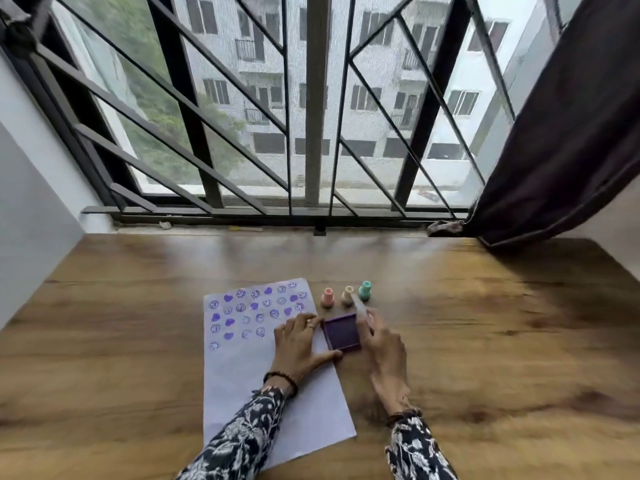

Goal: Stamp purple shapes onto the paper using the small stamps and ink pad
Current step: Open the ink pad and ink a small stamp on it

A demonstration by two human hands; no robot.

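Two patterned sleeves (pixel 239 441) come in from the bottom edge, each wrist wearing a beaded bracelet (pixel 281 378). The left hand (pixel 300 344) lies flat with fingers spread on the right part of the paper (pixel 263 386), its thumb reaching to the near left corner of the ink pad (pixel 342 332) and a ring on one finger. The right hand (pixel 384 344) sits just right of the pad, touching its right side; its fingers appear to hold a clear, blurred piece, perhaps the pad's lid (pixel 362 308), which tilts up above the pad's far right corner. Whether the fingers pinch it firmly cannot be told.

The pad is a small purple square, open, lying on the worktop (pixel 485 341) just off the paper's right edge. The paper is white, set slightly askew, and its far half carries rows of purple prints (pixel 242 313): hearts and round smiley faces. Its near half is bare.

Beyond the pad stand three small stamps in a row, upright: pink (pixel 327 297), cream (pixel 347 294) and teal (pixel 365 290). The teal one is partly behind the clear piece.

The wooden worktop runs to a barred window (pixel 311 116), with a dark curtain (pixel 561 133) at the right.
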